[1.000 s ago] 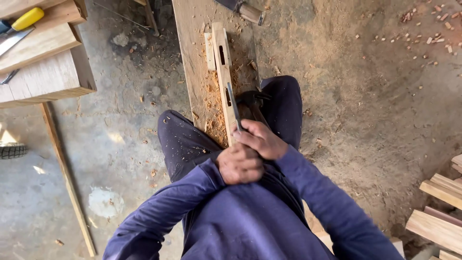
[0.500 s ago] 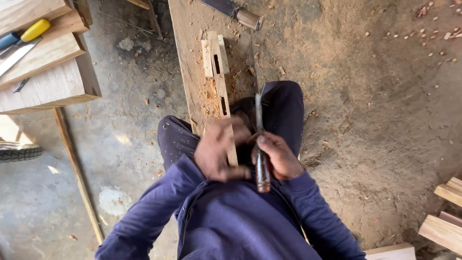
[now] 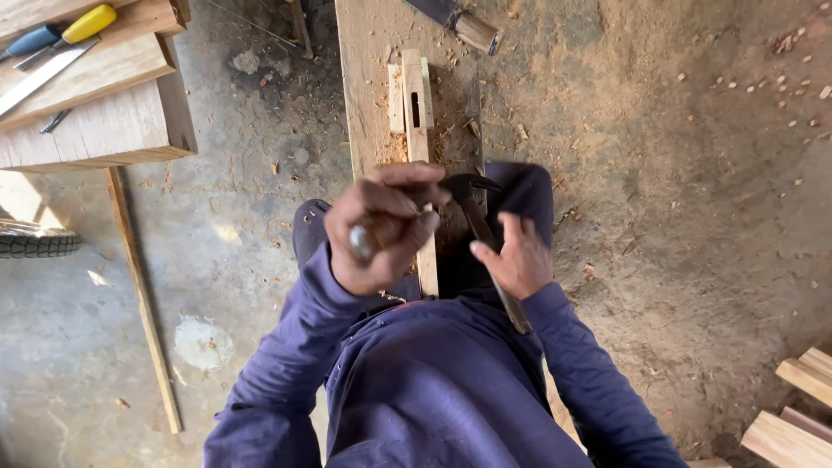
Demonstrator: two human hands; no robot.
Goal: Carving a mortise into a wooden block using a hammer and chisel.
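Wooden chisel handle point(image 3: 368, 238) inside left grip point(image 3: 381, 227).

Navy sleeves point(image 3: 286, 364), yellow-handled chisel point(image 3: 85, 23)

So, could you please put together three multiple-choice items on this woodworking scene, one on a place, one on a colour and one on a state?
1. Where does the narrow wooden piece with the slot lie?
A. On the plank in front of the person
B. On the stacked boards at upper left
C. Propped on the tyre

2. What colour are the sleeves?
A. Red
B. Dark blue
C. White

3. How is the left hand?
A. Flat on the floor
B. Open and empty
C. Closed around a wooden handle

Answers: 1 A, the piece rests along the plank among wood chips. 2 B, both arms are in dark blue. 3 C, the fingers wrap the handle, while the right hand is at the hammer.
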